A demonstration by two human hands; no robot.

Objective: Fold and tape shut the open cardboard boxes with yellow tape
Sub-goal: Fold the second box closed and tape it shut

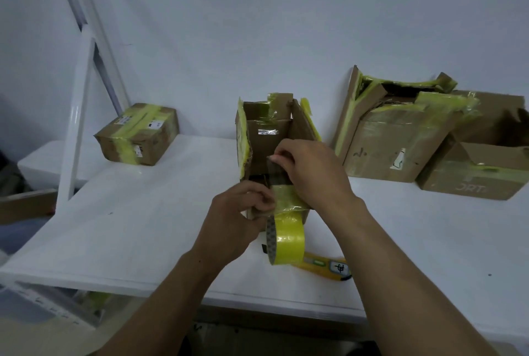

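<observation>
At the far left of the white table [128,227] I saw a small taped box [137,134], flaps down and banded with yellow, which I counted as finished. Next came my left hand [237,221], fingers curled and pinching the near flap of the middle box [272,138], where the tape strip [282,184] was stuck down. That box stood in the centre of the table with its other flaps upright and its top wide open. The yellow tape roll [286,237] was on edge against the box's near side, just beneath the flap. My right hand [312,172] was over the opening, thumb and forefinger clamped on the free end of the strip, which ran up from the flap. A yellow cutter [329,265] lay on the table just beside the roll. Further right sat a large box [395,138] with raised flaps carrying torn yellow tape. A low box [486,167] touched it and was also open. I judged the job roughly a quarter through: one box sealed, one in hand with its flaps not yet folded, and two waiting.
</observation>
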